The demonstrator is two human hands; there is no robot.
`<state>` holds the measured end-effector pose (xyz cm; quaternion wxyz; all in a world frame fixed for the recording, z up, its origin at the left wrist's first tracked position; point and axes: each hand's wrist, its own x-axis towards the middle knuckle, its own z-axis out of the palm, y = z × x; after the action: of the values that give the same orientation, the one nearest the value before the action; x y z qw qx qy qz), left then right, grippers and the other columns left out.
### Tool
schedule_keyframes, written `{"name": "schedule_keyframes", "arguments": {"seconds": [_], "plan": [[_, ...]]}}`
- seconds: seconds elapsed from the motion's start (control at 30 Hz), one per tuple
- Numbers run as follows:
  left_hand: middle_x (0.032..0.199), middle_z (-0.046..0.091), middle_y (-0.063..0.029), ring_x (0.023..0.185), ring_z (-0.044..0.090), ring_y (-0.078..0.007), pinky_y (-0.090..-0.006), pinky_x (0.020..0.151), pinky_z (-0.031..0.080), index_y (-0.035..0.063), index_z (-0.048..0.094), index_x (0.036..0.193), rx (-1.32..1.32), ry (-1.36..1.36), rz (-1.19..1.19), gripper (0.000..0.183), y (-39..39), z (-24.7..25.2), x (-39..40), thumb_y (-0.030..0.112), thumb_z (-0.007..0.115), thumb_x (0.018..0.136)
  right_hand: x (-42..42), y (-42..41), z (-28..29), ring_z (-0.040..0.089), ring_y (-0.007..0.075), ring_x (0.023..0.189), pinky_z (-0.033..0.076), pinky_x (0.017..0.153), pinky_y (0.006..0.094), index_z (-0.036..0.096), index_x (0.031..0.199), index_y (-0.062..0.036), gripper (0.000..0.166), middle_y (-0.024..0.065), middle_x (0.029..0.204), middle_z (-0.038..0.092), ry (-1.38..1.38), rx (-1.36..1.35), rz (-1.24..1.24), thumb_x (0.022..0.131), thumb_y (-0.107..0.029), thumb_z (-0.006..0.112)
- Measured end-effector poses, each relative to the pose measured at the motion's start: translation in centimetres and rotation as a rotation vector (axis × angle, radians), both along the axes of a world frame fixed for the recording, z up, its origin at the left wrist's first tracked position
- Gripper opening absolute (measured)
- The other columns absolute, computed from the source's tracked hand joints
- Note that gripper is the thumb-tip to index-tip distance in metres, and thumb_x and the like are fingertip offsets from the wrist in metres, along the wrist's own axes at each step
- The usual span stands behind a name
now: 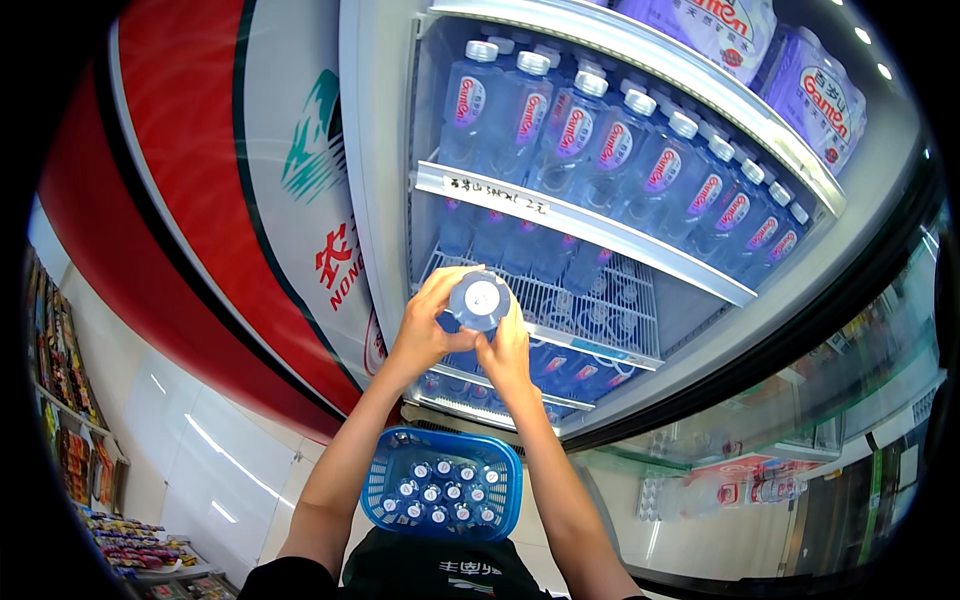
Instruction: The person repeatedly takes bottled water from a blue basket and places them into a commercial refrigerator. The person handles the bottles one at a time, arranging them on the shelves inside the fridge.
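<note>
Both my hands hold one clear plastic water bottle [481, 298], its round capped end towards me, in front of a refrigerated display case. My left hand [429, 319] grips its left side, and my right hand [504, 349] is round its right and lower side. Behind it is a wire shelf [630, 300] with a few bottles standing at its back left. On the shelf above, Ganten water bottles [574, 131] stand in a row with silver caps. Below my forearms, a blue plastic basket [513, 480] holds several upright bottles [431, 493].
A red and white fridge side panel [180, 150] rises at the left. The glass door [847, 337] stands open at the right. Shrink-wrapped water packs [817, 97] lie on the top shelf. Snack shelves [67, 375] stand at the far left beyond the tiled floor [202, 442].
</note>
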<state>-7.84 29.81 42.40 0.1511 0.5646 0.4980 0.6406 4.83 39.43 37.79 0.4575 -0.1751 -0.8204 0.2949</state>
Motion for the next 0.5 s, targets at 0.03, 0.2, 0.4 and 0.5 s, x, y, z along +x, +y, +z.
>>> {"name": "schedule_keyframes", "arguments": {"seconds": [0.03, 0.2, 0.4, 0.5], "plan": [[0.138, 0.055, -0.0105, 0.131, 0.055, -0.0217, -0.0355, 0.11, 0.046, 0.0031, 0.054, 0.14, -0.015, -0.018, 0.006, 0.07, 0.5, 0.0, -0.7, 0.0, 0.08, 0.075, -1.4, 0.9, -0.5, 0.054, 0.0441, 0.125, 0.045, 0.106, 0.0462, 0.042, 0.147, -0.0013, 0.076, 0.0241, 0.135, 0.056, 0.01, -0.008, -0.024, 0.076, 0.005, 0.07], [0.142, 0.054, -0.0138, 0.137, 0.051, -0.0227, -0.0381, 0.116, 0.038, 0.0065, 0.041, 0.147, -0.067, -0.096, 0.042, 0.083, 3.8, -2.2, -4.0, 0.008, 0.083, 0.076, -7.1, 3.8, -3.3, 0.062, 0.0458, 0.111, 0.052, 0.092, 0.0486, 0.048, 0.137, 0.0008, 0.069, 0.0268, 0.12, 0.063, -0.067, -0.096, -0.188, 0.076, -0.007, 0.08], [0.136, 0.054, -0.0201, 0.128, 0.056, -0.0291, -0.0364, 0.107, 0.045, -0.0025, 0.038, 0.15, -0.132, -0.026, 0.247, 0.088, 6.9, -6.0, -7.0, 0.023, 0.087, 0.081, -10.4, 5.2, -5.3, 0.065, 0.0458, 0.103, 0.054, 0.087, 0.0519, 0.048, 0.137, -0.0015, 0.059, 0.0245, 0.118, 0.066, -0.158, -0.192, -0.325, 0.086, -0.017, 0.073], [0.134, 0.053, -0.0242, 0.127, 0.056, -0.0311, -0.0369, 0.106, 0.046, -0.0024, 0.033, 0.154, -0.229, 0.066, 0.388, 0.094, 7.5, -6.8, -7.2, 0.03, 0.086, 0.083, -11.3, 4.6, -4.4, 0.059, 0.0444, 0.115, 0.053, 0.092, 0.052, 0.048, 0.138, -0.0033, 0.061, 0.0225, 0.126, 0.063, -0.178, -0.091, -0.443, 0.086, -0.022, 0.073]]}}
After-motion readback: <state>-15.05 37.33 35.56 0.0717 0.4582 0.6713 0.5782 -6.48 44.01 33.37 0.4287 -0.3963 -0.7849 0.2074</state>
